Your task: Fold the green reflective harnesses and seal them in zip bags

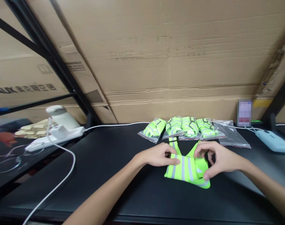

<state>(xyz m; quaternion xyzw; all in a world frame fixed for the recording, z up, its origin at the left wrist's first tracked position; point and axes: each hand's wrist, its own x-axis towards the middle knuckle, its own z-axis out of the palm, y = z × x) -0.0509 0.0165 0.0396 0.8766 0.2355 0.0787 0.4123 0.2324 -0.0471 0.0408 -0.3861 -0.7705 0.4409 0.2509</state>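
Head view: a neon-yellow reflective vest (188, 168), partly folded, is seen lying on the black table (123, 193) near its front edge. The left hand (160, 155) is laid on the vest's left edge, thumb and fingers closed on the fabric. The right hand (218, 159) is curled over the right side, the cloth pinched between thumb and fingertips. Four bagged vests (183, 127) are lined up just behind, an empty clear bag (231, 136) beside them. A white power strip (54, 137) is noted at far left.

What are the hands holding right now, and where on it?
Both grip the neon reflective vest lying on the black table: left hand pinches its left upper edge, right hand clasps its folded right end.
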